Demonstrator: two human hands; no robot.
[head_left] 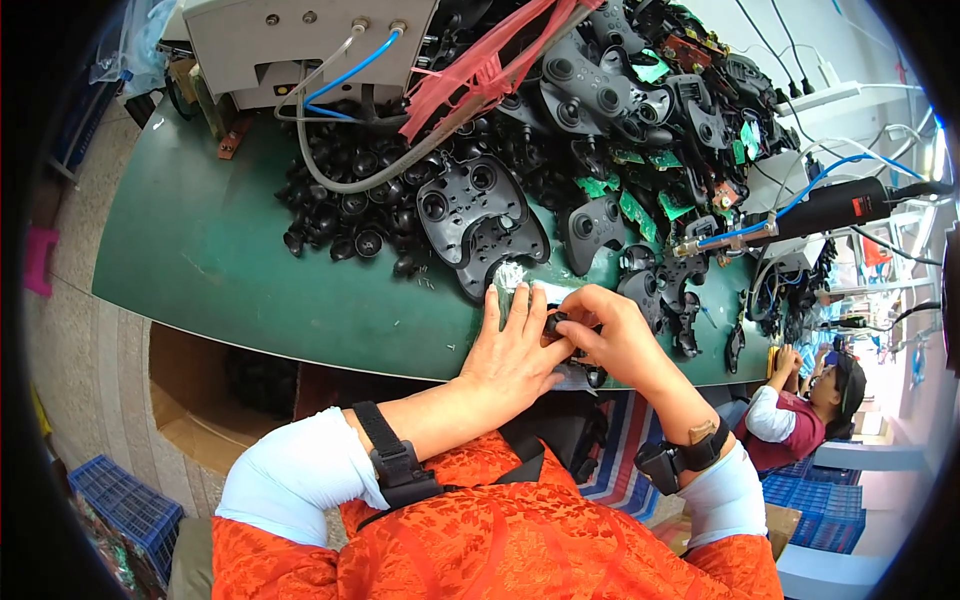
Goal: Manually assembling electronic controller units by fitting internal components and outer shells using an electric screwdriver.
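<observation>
My left hand [508, 350] lies palm down near the table's front edge, its fingers stretched out and pointing away from me. Close beside it, my right hand [618, 338] is closed in a pinch on a small black part [556, 321], whose exact kind I cannot make out. Another dark piece [595, 377] shows at the table edge below the hands, mostly covered. Just beyond my left fingertips sit black game controller shells [481, 215], overlapping one another. A single controller shell [593, 233] lies farther right.
Black thumbstick caps [350, 205] are heaped left of the shells. Controllers [590, 90] and green circuit boards pile up behind. A grey machine box [300, 45] with hoses stands at the back left. An electric screwdriver [820, 210] hangs at right, beyond which a co-worker [790, 425] sits.
</observation>
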